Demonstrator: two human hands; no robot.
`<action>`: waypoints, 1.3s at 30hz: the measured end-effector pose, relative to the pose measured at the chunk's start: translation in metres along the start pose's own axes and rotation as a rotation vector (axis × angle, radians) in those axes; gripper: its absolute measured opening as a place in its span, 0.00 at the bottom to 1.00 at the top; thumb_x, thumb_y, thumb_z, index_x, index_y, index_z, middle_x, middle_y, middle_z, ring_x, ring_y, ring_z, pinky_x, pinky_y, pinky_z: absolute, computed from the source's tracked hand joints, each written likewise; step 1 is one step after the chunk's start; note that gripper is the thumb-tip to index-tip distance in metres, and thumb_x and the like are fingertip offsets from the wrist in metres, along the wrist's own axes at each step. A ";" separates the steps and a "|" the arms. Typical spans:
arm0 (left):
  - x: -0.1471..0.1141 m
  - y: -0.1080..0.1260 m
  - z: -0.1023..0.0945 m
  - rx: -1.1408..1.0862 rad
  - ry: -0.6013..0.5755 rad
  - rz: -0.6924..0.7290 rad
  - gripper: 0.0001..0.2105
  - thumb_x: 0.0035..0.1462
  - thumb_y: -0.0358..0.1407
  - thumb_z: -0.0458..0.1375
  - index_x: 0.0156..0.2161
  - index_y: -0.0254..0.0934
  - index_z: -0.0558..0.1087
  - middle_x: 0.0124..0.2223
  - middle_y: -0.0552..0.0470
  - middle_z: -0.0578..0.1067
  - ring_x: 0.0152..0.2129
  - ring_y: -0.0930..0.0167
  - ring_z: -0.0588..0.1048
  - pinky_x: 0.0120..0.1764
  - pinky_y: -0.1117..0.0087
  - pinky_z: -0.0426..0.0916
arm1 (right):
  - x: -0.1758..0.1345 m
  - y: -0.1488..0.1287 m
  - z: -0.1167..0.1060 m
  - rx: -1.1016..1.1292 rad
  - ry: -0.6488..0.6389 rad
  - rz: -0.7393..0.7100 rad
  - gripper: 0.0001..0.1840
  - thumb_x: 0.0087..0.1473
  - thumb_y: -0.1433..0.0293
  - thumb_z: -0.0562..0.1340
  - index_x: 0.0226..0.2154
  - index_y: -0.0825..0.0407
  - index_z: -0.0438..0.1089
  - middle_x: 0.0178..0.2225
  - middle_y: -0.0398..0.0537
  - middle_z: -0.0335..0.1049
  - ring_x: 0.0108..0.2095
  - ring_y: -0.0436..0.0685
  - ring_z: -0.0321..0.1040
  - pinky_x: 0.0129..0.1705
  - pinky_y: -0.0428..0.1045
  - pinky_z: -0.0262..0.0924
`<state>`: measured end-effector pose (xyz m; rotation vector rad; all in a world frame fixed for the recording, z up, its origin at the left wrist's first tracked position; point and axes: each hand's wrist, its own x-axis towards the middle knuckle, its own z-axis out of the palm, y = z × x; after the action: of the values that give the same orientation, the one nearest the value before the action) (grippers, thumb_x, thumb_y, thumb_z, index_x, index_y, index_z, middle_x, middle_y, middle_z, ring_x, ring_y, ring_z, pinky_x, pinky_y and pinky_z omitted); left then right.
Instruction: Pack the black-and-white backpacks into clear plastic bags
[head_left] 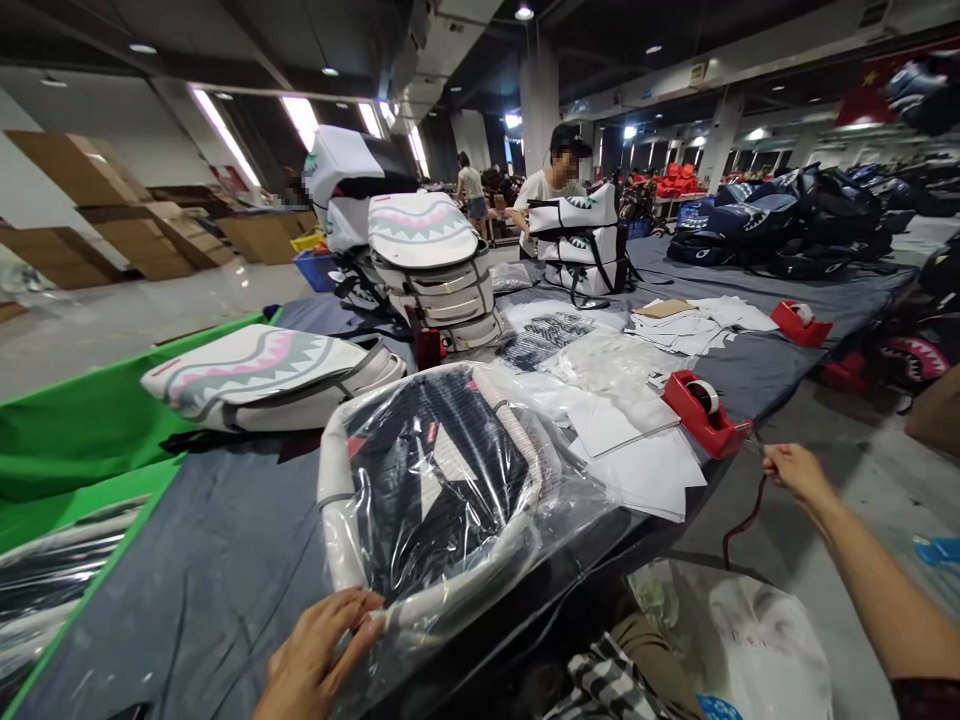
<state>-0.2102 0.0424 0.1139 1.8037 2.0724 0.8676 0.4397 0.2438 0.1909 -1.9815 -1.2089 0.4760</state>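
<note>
In front of me lies a backpack (pixel 420 490), black ribbed panel up with a pale rim, inside a clear plastic bag (pixel 574 510). My left hand (pixel 326 650) is closed on the plastic at the near left corner, thumb and fingers together. Off the table's right edge, my right hand (pixel 799 475) pinches what looks like a thin strip of tape beside a red tape dispenser (pixel 705 415); the strip is barely visible. A dark red cord (pixel 746 525) hangs just below that hand. White sheets (pixel 637 455) lie between bag and dispenser.
A shark-mouth backpack (pixel 262 370) lies left, near a green-lined bin (pixel 75 440). Stacked backpacks (pixel 435 270) stand behind. Another red dispenser (pixel 802 322) sits farther right. Across the table, a person (pixel 547 185) stands by more backpacks (pixel 581 245). A white plastic sack (pixel 757 630) is below.
</note>
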 end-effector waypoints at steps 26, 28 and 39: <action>0.003 0.080 -0.032 0.022 -0.209 -0.089 0.07 0.67 0.35 0.56 0.38 0.36 0.73 0.47 0.50 0.76 0.51 0.64 0.65 0.51 0.57 0.54 | -0.233 -0.279 0.269 -0.455 -1.015 -1.600 0.14 0.62 0.56 0.59 0.35 0.48 0.71 0.29 0.48 0.73 0.30 0.57 0.70 0.31 0.48 0.55; 0.004 0.078 -0.030 0.022 -0.215 -0.082 0.07 0.67 0.35 0.56 0.37 0.36 0.73 0.47 0.50 0.76 0.50 0.64 0.65 0.51 0.58 0.54 | -0.230 -0.261 0.255 -0.309 -1.036 -1.765 0.18 0.68 0.59 0.51 0.44 0.47 0.74 0.40 0.53 0.76 0.39 0.58 0.73 0.38 0.50 0.62; 0.005 0.083 -0.030 0.030 -0.211 -0.103 0.05 0.65 0.33 0.56 0.37 0.37 0.73 0.45 0.50 0.76 0.51 0.62 0.66 0.52 0.57 0.53 | -0.248 -0.222 0.257 -0.208 -1.141 -1.986 0.27 0.65 0.50 0.55 0.63 0.37 0.64 0.65 0.59 0.60 0.59 0.68 0.65 0.49 0.61 0.61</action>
<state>-0.1613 0.0436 0.1871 1.7046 2.0327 0.5946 0.0225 0.1919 0.1770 0.3381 -3.0651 0.2826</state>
